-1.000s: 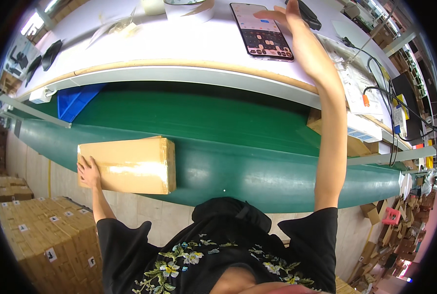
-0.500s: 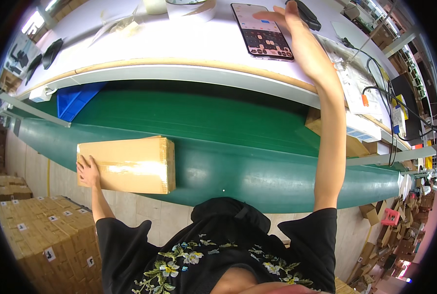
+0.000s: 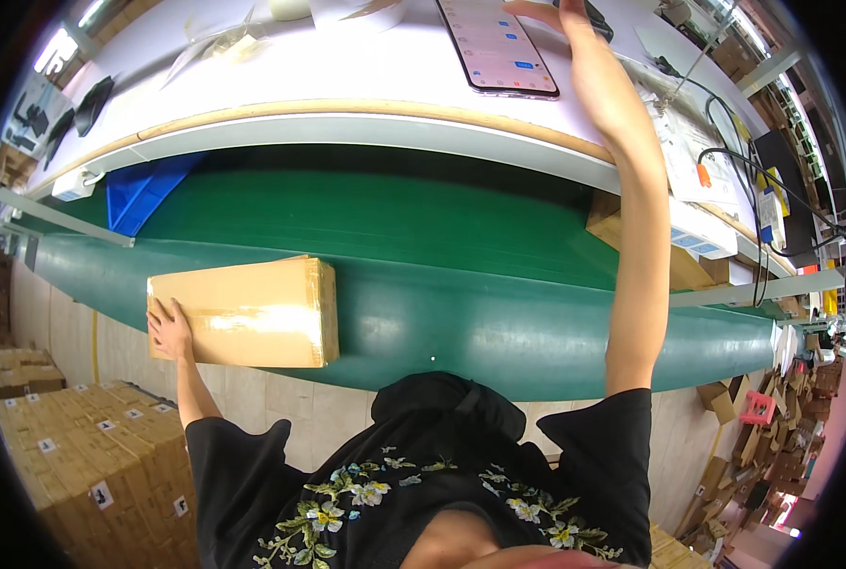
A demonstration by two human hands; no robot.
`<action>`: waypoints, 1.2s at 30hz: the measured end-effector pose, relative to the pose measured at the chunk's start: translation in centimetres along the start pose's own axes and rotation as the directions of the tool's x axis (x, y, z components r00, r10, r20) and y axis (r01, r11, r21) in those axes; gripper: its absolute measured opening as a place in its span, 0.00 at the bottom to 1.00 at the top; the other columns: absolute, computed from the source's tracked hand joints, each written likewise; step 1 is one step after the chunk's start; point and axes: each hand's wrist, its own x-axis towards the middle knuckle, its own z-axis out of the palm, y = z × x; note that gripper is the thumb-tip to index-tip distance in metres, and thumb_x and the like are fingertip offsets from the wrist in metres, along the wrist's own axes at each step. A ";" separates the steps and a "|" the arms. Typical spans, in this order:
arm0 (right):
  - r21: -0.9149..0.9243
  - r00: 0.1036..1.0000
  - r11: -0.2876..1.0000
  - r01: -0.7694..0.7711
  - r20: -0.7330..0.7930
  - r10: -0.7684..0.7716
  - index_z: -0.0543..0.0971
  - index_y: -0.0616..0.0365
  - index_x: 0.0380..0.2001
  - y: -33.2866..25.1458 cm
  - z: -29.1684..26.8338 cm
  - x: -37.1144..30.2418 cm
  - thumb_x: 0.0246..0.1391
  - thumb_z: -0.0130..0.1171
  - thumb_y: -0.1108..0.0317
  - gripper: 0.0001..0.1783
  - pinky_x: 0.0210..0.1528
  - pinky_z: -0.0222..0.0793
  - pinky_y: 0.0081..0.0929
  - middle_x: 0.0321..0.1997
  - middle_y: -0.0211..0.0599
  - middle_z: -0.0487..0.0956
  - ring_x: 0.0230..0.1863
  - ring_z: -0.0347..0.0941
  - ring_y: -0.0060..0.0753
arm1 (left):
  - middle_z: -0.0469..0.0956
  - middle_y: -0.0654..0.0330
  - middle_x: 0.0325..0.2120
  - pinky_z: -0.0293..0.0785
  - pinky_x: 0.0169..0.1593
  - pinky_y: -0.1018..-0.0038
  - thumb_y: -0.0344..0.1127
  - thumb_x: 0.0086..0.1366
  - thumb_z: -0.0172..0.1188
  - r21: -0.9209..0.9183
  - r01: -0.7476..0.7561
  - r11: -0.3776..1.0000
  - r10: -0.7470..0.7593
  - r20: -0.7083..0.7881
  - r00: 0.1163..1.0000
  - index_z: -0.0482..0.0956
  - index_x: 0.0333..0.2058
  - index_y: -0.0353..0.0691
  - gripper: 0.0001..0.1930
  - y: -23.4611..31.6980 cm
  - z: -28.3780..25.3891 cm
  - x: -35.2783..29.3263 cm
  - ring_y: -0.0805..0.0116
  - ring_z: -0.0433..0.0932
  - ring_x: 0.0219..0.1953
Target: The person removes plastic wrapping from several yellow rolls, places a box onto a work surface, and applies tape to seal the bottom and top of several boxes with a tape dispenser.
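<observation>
A taped cardboard box [image 3: 238, 313] lies on the green belt on the left. My left hand [image 3: 169, 330] rests flat on its left end with the fingers spread, pressing on the box and not wrapped round it. My right arm reaches up to the white table, where my right hand [image 3: 589, 66] hovers at the right side of a smartphone [image 3: 503, 57]. One digit stretches left over the phone's upper part; the top edge of the picture cuts off the other fingertips. The phone lies face up with its screen lit, showing a chat-like list.
The white table [image 3: 328, 85] has a wooden edge strip. A blue bin [image 3: 148, 194] sits beneath it. Black cables [image 3: 755, 180] hang at the right. Stacked cartons [image 3: 91, 465] stand on the floor at lower left, with loose boxes and a pink stool [image 3: 757, 408] at right.
The keyboard on the phone's screen has gone and the list fills it. Table, phone and right hand sit slightly higher in the picture. My left hand stays on the box.
</observation>
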 end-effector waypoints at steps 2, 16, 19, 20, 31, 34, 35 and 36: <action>-0.036 0.998 0.999 0.011 -0.060 -0.014 0.74 0.65 0.46 -3.7 0.4 -2.6 0.63 0.18 0.44 0.40 0.62 0.50 0.29 0.53 0.51 0.72 0.58 0.64 0.44 | 0.49 0.59 0.64 0.46 0.62 0.56 0.65 0.62 0.34 0.007 0.012 1.000 -0.012 0.002 1.000 0.52 0.63 0.60 0.33 -0.3 0.3 0.2 0.62 0.46 0.66; 0.154 0.985 0.974 0.169 0.005 -0.171 0.80 0.60 0.39 -0.8 0.1 -3.2 0.64 0.15 0.49 0.40 0.67 0.43 0.31 0.60 0.48 0.64 0.63 0.55 0.44 | 0.49 0.59 0.64 0.45 0.62 0.58 0.65 0.62 0.34 -0.016 -0.006 1.000 0.006 -0.013 1.000 0.53 0.62 0.60 0.33 -0.7 0.1 0.1 0.64 0.46 0.66; 0.112 0.996 0.992 0.063 0.049 -0.069 0.80 0.59 0.40 -1.6 0.1 -3.4 0.64 0.15 0.49 0.40 0.67 0.42 0.31 0.61 0.49 0.63 0.64 0.54 0.45 | 0.49 0.59 0.64 0.45 0.62 0.58 0.65 0.62 0.35 -0.006 -0.002 1.000 0.002 0.007 1.000 0.53 0.63 0.60 0.33 -0.5 0.0 0.2 0.63 0.47 0.66; 0.038 0.997 0.997 0.074 0.030 -0.075 0.79 0.59 0.41 -2.3 0.4 -3.8 0.64 0.15 0.49 0.39 0.67 0.42 0.31 0.62 0.49 0.62 0.64 0.54 0.45 | 0.49 0.59 0.64 0.45 0.62 0.58 0.65 0.62 0.35 -0.005 -0.003 1.000 0.003 0.008 1.000 0.53 0.63 0.60 0.33 -0.5 0.0 0.2 0.63 0.47 0.66; -0.008 0.995 0.998 0.066 0.077 -0.065 0.78 0.57 0.44 -1.6 -0.1 -3.3 0.64 0.15 0.49 0.38 0.68 0.38 0.30 0.63 0.49 0.61 0.67 0.48 0.46 | 0.49 0.60 0.64 0.46 0.62 0.55 0.65 0.62 0.35 -0.018 0.010 1.000 -0.010 -0.014 1.000 0.53 0.62 0.61 0.33 -0.8 0.5 0.3 0.63 0.47 0.66; -0.059 0.995 0.995 0.077 0.070 -0.073 0.78 0.55 0.44 -1.1 -0.1 -3.2 0.64 0.15 0.48 0.38 0.68 0.37 0.30 0.63 0.49 0.61 0.67 0.48 0.47 | 0.49 0.60 0.64 0.46 0.62 0.54 0.65 0.62 0.36 -0.012 0.005 1.000 -0.005 -0.015 1.000 0.53 0.62 0.61 0.33 -0.8 0.6 0.3 0.63 0.47 0.66; -0.056 0.983 0.985 0.160 0.098 -0.154 0.78 0.54 0.45 -0.2 0.1 -3.1 0.63 0.14 0.45 0.40 0.68 0.36 0.33 0.61 0.46 0.63 0.67 0.48 0.44 | 0.49 0.60 0.64 0.46 0.62 0.54 0.65 0.62 0.36 -0.015 0.006 1.000 -0.006 -0.015 1.000 0.53 0.62 0.61 0.33 -0.7 0.5 0.2 0.63 0.47 0.66; -0.050 0.964 0.969 0.242 0.127 -0.234 0.77 0.54 0.47 0.2 0.2 -3.0 0.61 0.13 0.41 0.42 0.68 0.35 0.35 0.60 0.42 0.66 0.67 0.49 0.41 | 0.49 0.60 0.64 0.45 0.62 0.54 0.65 0.62 0.36 -0.011 0.009 1.000 -0.009 -0.010 1.000 0.53 0.62 0.61 0.33 -0.6 0.3 0.1 0.63 0.47 0.66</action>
